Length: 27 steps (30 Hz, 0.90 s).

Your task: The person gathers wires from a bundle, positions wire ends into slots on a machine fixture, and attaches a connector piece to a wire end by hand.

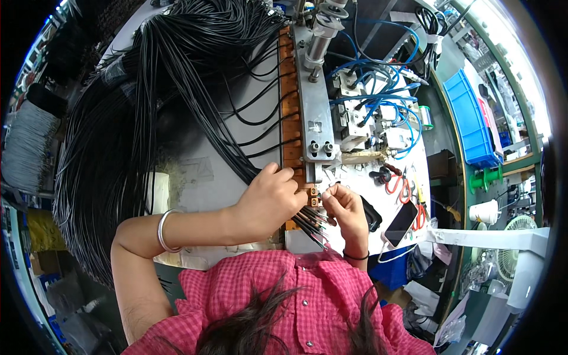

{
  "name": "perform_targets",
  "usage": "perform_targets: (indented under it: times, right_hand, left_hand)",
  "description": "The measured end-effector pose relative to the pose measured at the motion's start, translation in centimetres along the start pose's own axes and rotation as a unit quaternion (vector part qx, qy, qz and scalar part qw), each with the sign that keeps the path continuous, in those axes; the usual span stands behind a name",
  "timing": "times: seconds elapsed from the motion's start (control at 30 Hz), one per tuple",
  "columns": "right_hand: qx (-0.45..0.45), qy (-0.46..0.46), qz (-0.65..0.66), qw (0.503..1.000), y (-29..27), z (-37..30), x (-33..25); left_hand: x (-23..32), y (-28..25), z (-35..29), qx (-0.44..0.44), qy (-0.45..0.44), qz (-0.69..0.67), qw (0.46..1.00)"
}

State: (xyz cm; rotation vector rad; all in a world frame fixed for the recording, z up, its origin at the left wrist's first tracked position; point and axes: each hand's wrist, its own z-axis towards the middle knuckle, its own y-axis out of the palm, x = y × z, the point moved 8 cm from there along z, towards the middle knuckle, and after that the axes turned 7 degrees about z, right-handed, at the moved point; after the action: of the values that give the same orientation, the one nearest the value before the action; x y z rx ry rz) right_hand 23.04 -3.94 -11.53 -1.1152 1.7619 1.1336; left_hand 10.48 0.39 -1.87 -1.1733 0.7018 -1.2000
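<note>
My left hand [272,201] is curled closed over the near end of an orange-brown strip [290,124] fitted with small blocks. A thick bundle of thin black cables [234,157] runs beneath this hand, and its stripped wire ends [309,223] fan out on the near side. Whatever its fingertips grip is hidden. Beside a small orange block with holes [313,198], my right hand [346,213] has thumb and forefinger pinched together; what lies between them is too small to make out. Single black cables [260,121] lead into the strip farther up.
A metal press fixture [316,112] stands along the strip's right side, with blue air tubes [378,97] beyond. At the right lie a phone [401,223], red-handled scissors [405,192] and a black object [371,214]. A blue bin [470,121] sits farther right; a large cable heap [106,171] fills the left.
</note>
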Motion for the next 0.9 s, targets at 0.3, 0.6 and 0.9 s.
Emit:
perform_targets:
  times: [0.3,0.6,0.9]
  right_hand:
    - [0.099,-0.138,-0.053,0.984,-0.3,-1.1,-2.0]
    - [0.073,-0.134,0.037,0.988,0.4,-1.3,-2.3]
    - [-0.004,-0.100,0.098,0.990,1.1,-1.4,-1.7]
  left_hand:
    - [-0.3,-0.7,0.3,0.001,-0.004,0.003,1.000]
    - [-0.5,-0.5,-0.1,0.005,-0.019,-0.038,0.999]
    - [-0.5,-1.6,0.2,0.020,-0.016,-0.058,0.998]
